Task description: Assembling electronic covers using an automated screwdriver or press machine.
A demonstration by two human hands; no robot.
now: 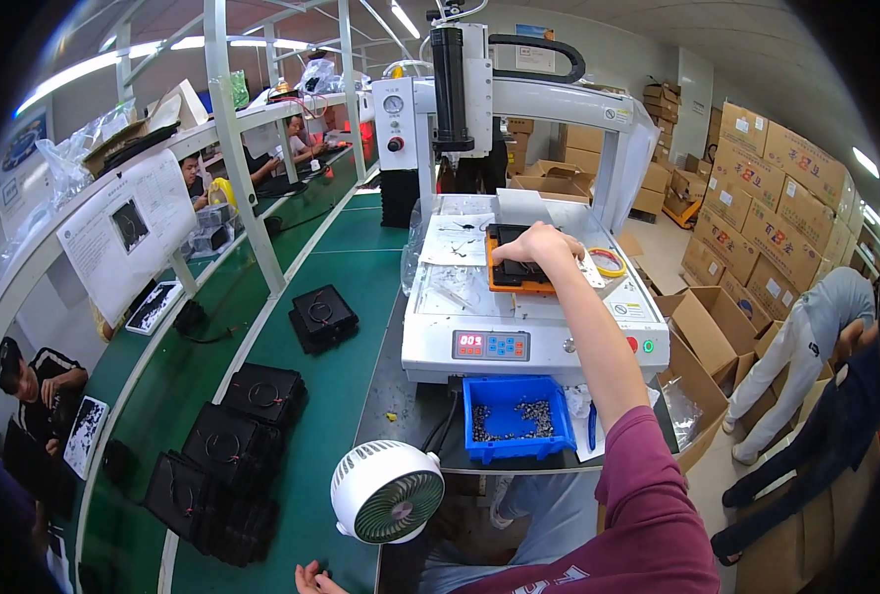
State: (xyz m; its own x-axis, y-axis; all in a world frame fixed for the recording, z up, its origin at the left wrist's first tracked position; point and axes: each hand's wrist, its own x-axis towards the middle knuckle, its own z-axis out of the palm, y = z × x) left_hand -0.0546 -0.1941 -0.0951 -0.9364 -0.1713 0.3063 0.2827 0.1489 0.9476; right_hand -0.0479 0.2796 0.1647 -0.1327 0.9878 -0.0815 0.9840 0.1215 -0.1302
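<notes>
My right hand (542, 246) reaches out over the white machine bed and rests its fingers on a black part (515, 269) seated in an orange fixture (521, 284). Its fingers curl down onto the part's top edge. My left hand (313, 579) shows only at the bottom edge, fingers spread, holding nothing, just below a small white desk fan (387, 491). A blue bin (516, 416) with several small dark screws sits in front of the machine.
The white benchtop machine (479, 109) has a black vertical head, a gauge, and a front panel (491, 345). Black parts lie along the green conveyor belt (291, 386). Other people sit at the left. Someone bends over cardboard boxes (776, 188) at the right.
</notes>
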